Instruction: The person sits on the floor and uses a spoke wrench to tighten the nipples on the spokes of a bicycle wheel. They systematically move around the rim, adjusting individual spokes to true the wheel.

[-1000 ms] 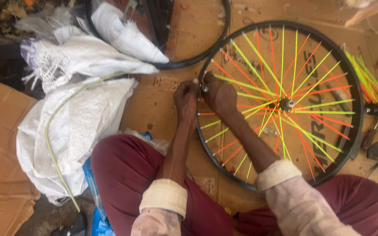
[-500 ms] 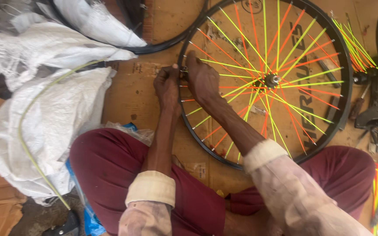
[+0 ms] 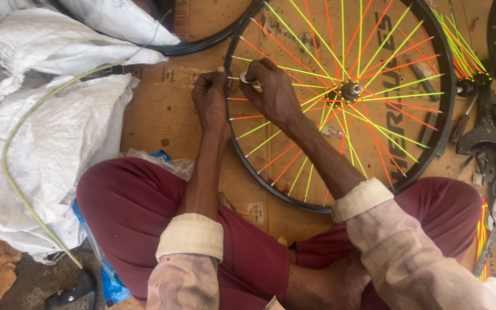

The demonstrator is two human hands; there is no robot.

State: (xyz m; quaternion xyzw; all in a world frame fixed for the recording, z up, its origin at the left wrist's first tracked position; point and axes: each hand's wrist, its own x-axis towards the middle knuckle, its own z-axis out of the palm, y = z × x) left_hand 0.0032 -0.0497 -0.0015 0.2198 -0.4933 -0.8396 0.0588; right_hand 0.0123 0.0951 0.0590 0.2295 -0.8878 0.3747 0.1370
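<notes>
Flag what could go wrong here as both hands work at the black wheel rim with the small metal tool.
The small metal tool in the right hand could slip off and scratch the black bicycle wheel rim. The left hand pinches the rim beside it, so a slip might jab its fingers. The wheel lies flat on cardboard and may shift.

Both hands (image 3: pixel 242 95) on spoked wheel rim (image 3: pixel 232 135)

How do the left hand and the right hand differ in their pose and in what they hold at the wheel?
The left hand grips the black rim from outside; the right hand lies inside it, over the spokes. The right hand pinches a small metal tool; the left hand shows none. Both meet at the same spot on the rim.
</notes>
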